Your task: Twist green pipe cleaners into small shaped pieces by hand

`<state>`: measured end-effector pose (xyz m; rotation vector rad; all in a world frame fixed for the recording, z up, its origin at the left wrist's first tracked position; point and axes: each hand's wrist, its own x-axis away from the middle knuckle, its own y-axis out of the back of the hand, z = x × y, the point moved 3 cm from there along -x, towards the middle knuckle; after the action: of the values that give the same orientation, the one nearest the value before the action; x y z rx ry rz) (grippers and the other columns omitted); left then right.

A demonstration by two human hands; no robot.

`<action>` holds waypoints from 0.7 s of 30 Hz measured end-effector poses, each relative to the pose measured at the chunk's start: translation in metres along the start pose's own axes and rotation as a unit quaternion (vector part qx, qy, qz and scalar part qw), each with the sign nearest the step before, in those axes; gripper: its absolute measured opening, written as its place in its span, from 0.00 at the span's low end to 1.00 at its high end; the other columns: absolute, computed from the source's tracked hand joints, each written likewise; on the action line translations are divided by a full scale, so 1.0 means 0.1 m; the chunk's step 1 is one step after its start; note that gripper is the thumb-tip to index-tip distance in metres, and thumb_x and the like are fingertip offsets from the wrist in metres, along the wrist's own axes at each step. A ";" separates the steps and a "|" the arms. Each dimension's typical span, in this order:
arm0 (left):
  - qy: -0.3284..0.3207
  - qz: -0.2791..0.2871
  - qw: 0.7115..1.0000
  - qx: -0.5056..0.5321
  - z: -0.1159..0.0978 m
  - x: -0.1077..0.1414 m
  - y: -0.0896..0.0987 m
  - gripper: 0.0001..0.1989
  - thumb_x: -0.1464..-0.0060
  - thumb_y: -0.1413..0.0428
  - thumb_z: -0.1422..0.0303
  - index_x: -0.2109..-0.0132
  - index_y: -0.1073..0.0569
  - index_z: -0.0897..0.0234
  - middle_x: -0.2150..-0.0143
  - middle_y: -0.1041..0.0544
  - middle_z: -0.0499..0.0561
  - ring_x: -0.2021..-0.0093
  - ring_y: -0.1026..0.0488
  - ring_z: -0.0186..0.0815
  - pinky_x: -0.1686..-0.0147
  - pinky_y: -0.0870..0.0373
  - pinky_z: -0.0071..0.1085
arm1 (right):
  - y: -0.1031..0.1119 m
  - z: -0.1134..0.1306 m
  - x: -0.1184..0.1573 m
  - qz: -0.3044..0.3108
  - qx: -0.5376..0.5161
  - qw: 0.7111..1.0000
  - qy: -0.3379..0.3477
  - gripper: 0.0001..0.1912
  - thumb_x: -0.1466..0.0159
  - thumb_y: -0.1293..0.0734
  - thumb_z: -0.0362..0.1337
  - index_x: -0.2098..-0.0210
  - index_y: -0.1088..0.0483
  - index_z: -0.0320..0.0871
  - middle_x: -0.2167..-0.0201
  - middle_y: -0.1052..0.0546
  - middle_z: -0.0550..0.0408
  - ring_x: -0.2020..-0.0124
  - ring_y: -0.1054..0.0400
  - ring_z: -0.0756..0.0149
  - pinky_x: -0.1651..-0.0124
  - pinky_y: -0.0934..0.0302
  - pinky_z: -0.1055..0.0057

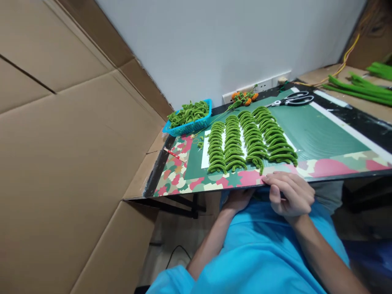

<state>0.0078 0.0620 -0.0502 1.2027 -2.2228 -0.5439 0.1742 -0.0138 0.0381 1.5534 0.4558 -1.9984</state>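
Note:
Curved fuzzy green pieces (232, 139), seemingly bent chenille stems, lie in several rows on white paper (206, 157) on a green mat. My right hand (290, 192) is at the table's front edge, just below the third and fourth rows. Its fingertips touch the edge, and its thumb stands apart from the index finger with nothing visible between them. The nearest green piece (260, 164) points down toward those fingertips. My left hand (240, 199) is below the tabletop, close to my lap. The table edge covers its fingers.
A blue basket (186, 129) heaped with similar green pieces stands at the back left. Scissors (292, 99) and orange flowers on green stems (245, 97) lie behind the rows. Long green stems (361, 87) are at the right. A cardboard wall (76, 143) borders the left side.

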 end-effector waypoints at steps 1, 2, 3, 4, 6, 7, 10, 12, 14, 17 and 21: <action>0.001 -0.001 1.000 0.005 0.00 -0.01 0.00 0.28 0.30 0.47 0.50 0.29 0.27 0.52 0.24 0.30 0.49 0.23 0.34 0.48 0.21 0.41 0.50 | 0.00 0.00 -0.01 0.001 -0.002 1.000 -0.003 0.10 0.34 0.33 0.26 0.57 0.23 0.43 0.68 0.16 0.55 0.68 0.20 0.63 0.58 0.23 0.65; -0.004 0.000 1.000 0.014 -0.01 -0.01 0.01 0.28 0.31 0.46 0.50 0.29 0.27 0.52 0.24 0.30 0.49 0.23 0.34 0.48 0.20 0.42 0.50 | 0.00 0.00 -0.02 0.000 -0.002 1.000 -0.002 0.10 0.34 0.33 0.26 0.57 0.23 0.44 0.68 0.17 0.56 0.68 0.20 0.64 0.58 0.23 0.65; -0.007 -0.001 1.000 0.021 -0.01 -0.02 0.01 0.28 0.31 0.46 0.49 0.30 0.27 0.51 0.24 0.31 0.48 0.23 0.35 0.49 0.20 0.43 0.50 | 0.00 0.01 -0.03 0.000 -0.002 1.000 0.001 0.11 0.34 0.34 0.25 0.57 0.23 0.44 0.69 0.17 0.56 0.68 0.20 0.64 0.59 0.23 0.65; -0.008 0.001 1.000 0.028 -0.02 -0.03 0.01 0.28 0.32 0.45 0.49 0.30 0.26 0.51 0.24 0.31 0.48 0.23 0.35 0.49 0.20 0.43 0.50 | -0.01 0.01 -0.04 -0.002 0.000 1.000 0.000 0.11 0.34 0.34 0.25 0.57 0.23 0.44 0.69 0.17 0.57 0.68 0.20 0.63 0.59 0.23 0.66; -0.012 0.001 0.999 0.043 -0.03 -0.04 0.02 0.28 0.32 0.46 0.50 0.30 0.26 0.50 0.25 0.29 0.47 0.24 0.34 0.50 0.20 0.43 0.51 | -0.01 0.01 -0.05 -0.007 0.003 1.000 0.004 0.11 0.35 0.34 0.25 0.57 0.23 0.43 0.69 0.17 0.56 0.68 0.20 0.63 0.58 0.23 0.65; -0.013 0.001 0.999 0.048 -0.03 -0.04 0.02 0.27 0.32 0.46 0.50 0.31 0.25 0.50 0.25 0.28 0.47 0.24 0.33 0.50 0.21 0.42 0.51 | -0.01 0.01 -0.05 -0.004 0.001 1.000 0.006 0.11 0.35 0.34 0.25 0.57 0.23 0.43 0.69 0.17 0.55 0.68 0.20 0.62 0.58 0.23 0.65; -0.015 0.000 0.998 0.057 -0.06 -0.05 0.02 0.28 0.32 0.47 0.50 0.31 0.25 0.52 0.25 0.28 0.48 0.25 0.32 0.51 0.21 0.42 0.52 | -0.02 0.01 -0.05 -0.008 0.000 1.000 0.009 0.12 0.34 0.35 0.25 0.57 0.24 0.43 0.69 0.17 0.56 0.68 0.19 0.62 0.59 0.23 0.65; -0.014 -0.002 0.998 0.057 -0.08 -0.04 0.03 0.27 0.32 0.46 0.51 0.31 0.25 0.51 0.26 0.28 0.47 0.26 0.31 0.51 0.21 0.41 0.52 | -0.02 0.00 -0.04 -0.008 0.002 1.000 0.008 0.12 0.34 0.35 0.25 0.56 0.23 0.44 0.69 0.17 0.56 0.68 0.19 0.62 0.59 0.23 0.64; -0.009 -0.005 0.998 0.055 -0.09 -0.03 0.03 0.26 0.33 0.45 0.52 0.31 0.25 0.48 0.26 0.28 0.45 0.25 0.32 0.51 0.21 0.41 0.52 | -0.01 0.00 -0.03 -0.008 0.006 1.000 0.006 0.12 0.35 0.34 0.25 0.56 0.23 0.44 0.68 0.16 0.56 0.67 0.19 0.61 0.59 0.22 0.64; 0.001 -0.007 0.999 0.049 -0.09 -0.01 0.03 0.28 0.34 0.44 0.51 0.30 0.26 0.47 0.24 0.31 0.44 0.23 0.35 0.52 0.21 0.44 0.51 | -0.01 -0.01 -0.02 -0.011 0.005 1.000 0.010 0.12 0.35 0.34 0.25 0.56 0.22 0.43 0.68 0.16 0.55 0.68 0.19 0.60 0.60 0.22 0.63; 0.007 0.001 0.999 0.042 -0.09 -0.01 0.02 0.29 0.33 0.46 0.50 0.29 0.27 0.49 0.22 0.34 0.44 0.22 0.36 0.52 0.20 0.45 0.50 | 0.00 0.00 -0.02 -0.011 0.004 1.000 0.010 0.12 0.34 0.34 0.25 0.56 0.22 0.44 0.69 0.16 0.55 0.68 0.19 0.60 0.60 0.23 0.63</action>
<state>0.0128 0.0634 -0.0428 1.2434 -2.2549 -0.4433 0.1747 -0.0127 0.0402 1.5812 0.4740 -2.0052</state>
